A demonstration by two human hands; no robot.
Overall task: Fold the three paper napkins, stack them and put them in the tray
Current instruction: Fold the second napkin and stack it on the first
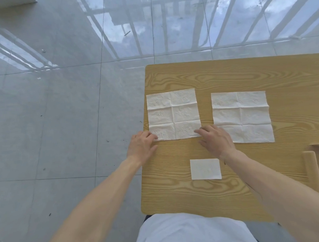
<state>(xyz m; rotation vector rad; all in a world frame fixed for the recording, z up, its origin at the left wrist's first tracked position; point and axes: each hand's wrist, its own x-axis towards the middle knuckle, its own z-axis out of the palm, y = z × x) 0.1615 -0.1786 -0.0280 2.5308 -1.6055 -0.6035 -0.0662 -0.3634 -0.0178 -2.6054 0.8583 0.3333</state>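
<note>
Two white paper napkins lie unfolded and flat on the wooden table: the left napkin (173, 114) near the table's left edge and the right napkin (242, 116) beside it. A small folded napkin (205, 169) rests nearer to me. My left hand (142, 146) touches the left napkin's near left corner. My right hand (215, 141) touches its near right corner, fingers spread. Whether either hand pinches the paper I cannot tell. The wooden tray (313, 168) shows partly at the right edge.
The wooden table (194, 195) stands over a glossy grey tiled floor (64, 106). The table's left edge runs just under my left hand. My white shirt (191, 232) fills the bottom of the view.
</note>
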